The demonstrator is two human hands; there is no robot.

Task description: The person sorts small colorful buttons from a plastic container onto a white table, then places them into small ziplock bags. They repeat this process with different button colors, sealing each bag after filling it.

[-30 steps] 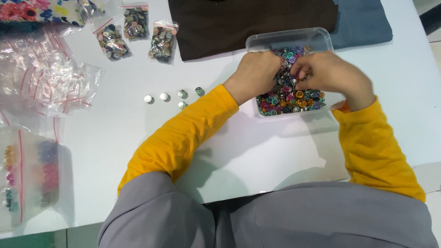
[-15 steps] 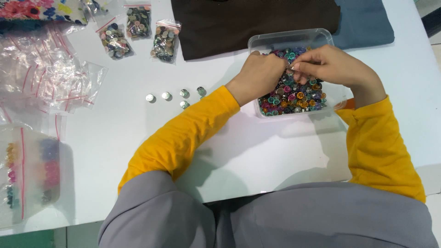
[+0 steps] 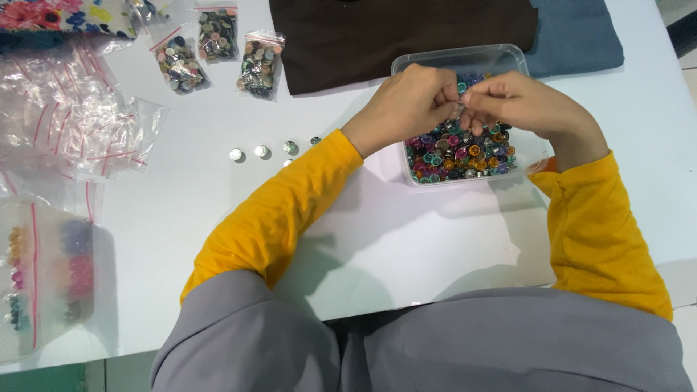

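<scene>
White table (image 3: 450,239): my left hand (image 3: 406,101) and right hand (image 3: 519,101) pinch one small bead (image 3: 457,109) above the clear tub (image 3: 465,62) of beads.

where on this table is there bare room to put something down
Bare white table lies between the yellow sleeves, in front of the clear tub of buttons. A smaller patch lies between the row of loose silver buttons and the left sleeve. Crowded: empty zip bags at left, filled button bags and folded cloths at the back.
</scene>
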